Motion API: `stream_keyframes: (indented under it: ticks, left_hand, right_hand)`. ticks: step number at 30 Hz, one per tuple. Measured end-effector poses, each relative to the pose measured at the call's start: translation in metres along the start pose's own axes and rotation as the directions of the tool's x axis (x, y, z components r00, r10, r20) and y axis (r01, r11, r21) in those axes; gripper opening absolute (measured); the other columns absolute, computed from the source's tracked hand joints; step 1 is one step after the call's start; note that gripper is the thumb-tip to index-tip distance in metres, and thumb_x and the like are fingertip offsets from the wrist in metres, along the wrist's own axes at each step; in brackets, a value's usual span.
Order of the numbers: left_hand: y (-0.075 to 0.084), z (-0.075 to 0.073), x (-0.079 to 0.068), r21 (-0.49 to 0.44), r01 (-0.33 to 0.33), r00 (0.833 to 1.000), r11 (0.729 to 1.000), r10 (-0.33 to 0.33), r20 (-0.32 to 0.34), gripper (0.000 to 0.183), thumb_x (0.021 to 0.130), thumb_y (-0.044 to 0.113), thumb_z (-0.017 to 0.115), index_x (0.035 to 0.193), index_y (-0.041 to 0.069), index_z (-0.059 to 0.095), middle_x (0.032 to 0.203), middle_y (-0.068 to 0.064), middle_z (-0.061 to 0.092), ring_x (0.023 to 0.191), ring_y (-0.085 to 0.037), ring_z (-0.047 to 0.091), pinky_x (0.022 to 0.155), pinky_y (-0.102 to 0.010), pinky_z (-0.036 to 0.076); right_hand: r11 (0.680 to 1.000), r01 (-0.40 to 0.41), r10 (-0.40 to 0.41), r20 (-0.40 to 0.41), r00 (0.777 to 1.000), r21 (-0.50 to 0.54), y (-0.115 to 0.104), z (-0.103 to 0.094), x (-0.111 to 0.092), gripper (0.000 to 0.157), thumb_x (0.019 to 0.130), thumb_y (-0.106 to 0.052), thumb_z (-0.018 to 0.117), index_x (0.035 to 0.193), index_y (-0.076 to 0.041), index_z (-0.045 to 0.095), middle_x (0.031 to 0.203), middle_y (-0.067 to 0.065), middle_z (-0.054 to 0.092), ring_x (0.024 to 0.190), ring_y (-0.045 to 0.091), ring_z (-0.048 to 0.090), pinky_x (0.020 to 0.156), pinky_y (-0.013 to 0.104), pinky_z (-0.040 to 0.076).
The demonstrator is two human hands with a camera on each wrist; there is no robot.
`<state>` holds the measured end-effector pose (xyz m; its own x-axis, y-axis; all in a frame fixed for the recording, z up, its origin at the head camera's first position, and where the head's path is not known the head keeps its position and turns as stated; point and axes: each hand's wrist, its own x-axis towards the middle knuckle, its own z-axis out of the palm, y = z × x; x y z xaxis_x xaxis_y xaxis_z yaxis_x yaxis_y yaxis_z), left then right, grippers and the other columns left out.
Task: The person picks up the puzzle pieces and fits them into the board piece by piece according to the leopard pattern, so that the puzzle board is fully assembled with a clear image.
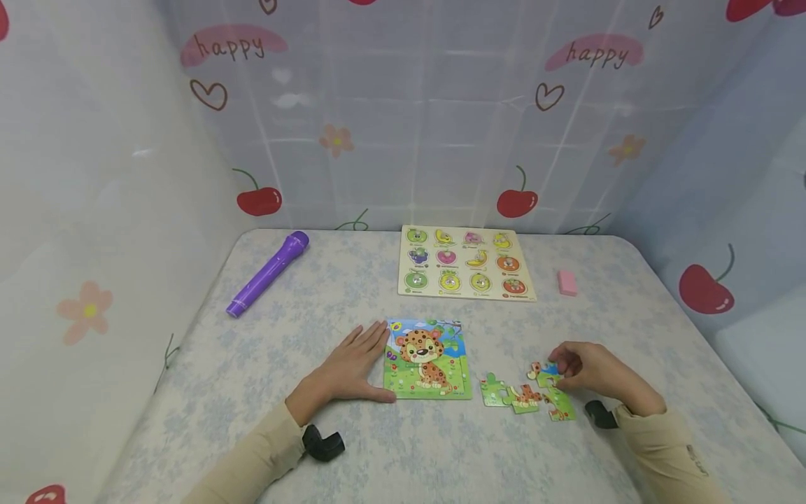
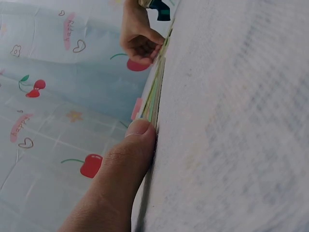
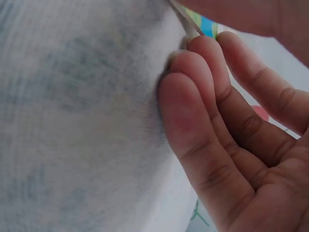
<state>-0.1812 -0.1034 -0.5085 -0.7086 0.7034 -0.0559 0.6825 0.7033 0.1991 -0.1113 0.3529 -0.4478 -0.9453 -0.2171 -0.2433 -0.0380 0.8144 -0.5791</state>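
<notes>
A square leopard puzzle board (image 1: 425, 360) lies flat on the table. My left hand (image 1: 349, 365) rests along its left side with straight, spread fingers. In the left wrist view the left thumb (image 2: 123, 157) touches the board's edge. To the board's right, my right hand (image 1: 592, 369) pinches a blue-and-green jigsaw piece (image 1: 546, 374) between thumb and fingers, low at the table. Only a sliver of that piece (image 3: 207, 26) shows in the right wrist view. Beside it lie a green piece (image 1: 494, 392), a spotted piece (image 1: 525, 397) and another green piece (image 1: 562, 404).
A wooden fruit puzzle board (image 1: 466, 263) lies at the back of the table (image 1: 409, 448). A purple microphone-shaped stick (image 1: 267, 274) lies at the back left, and a pink block (image 1: 567, 283) at the back right. Printed curtains (image 1: 428, 126) enclose the table's back and sides.
</notes>
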Motion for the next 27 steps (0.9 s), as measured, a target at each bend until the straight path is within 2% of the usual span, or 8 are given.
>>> stream_keyframes:
  ticks: [10,19,27]
  left_hand:
    - [-0.0006,0.0002,0.0004,-0.006,-0.006,1.0,1.0,0.006,-0.014,0.124,0.072,0.087,0.049,0.157,0.006,0.007,0.165,-0.008,0.006,0.154,-0.021,0.005,0.125,-0.045,0.007]
    - [-0.0001,0.0,-0.0003,-0.011,-0.004,1.0,1.0,0.004,-0.006,0.124,0.072,0.087,0.048,0.157,0.006,0.006,0.166,-0.008,0.005,0.154,-0.021,0.004,0.125,-0.045,0.006]
    - [0.0001,-0.0014,0.0001,-0.015,-0.005,1.0,1.0,0.005,-0.004,0.125,0.072,0.087,0.048,0.157,0.006,0.006,0.166,-0.007,0.005,0.154,-0.021,0.005,0.125,-0.044,0.006]
  right_hand:
    - [1.0,-0.01,0.01,-0.025,1.0,0.026,0.0015,0.0019,-0.0016,0.037,0.074,-0.013,0.084,0.101,-0.004,0.06,0.085,0.004,0.059,0.071,0.007,0.051,0.06,0.022,0.046]
    - [0.999,0.02,-0.019,-0.029,0.999,0.049,0.0043,0.0033,-0.002,0.036,0.076,-0.011,0.082,0.104,-0.001,0.062,0.086,0.003,0.062,0.07,0.004,0.055,0.061,0.022,0.05]
    - [0.998,-0.041,0.041,0.001,0.999,0.046,-0.0016,0.0013,-0.0012,0.043,0.071,-0.01,0.084,0.106,0.002,0.064,0.088,0.005,0.062,0.077,0.011,0.056,0.063,0.021,0.05]
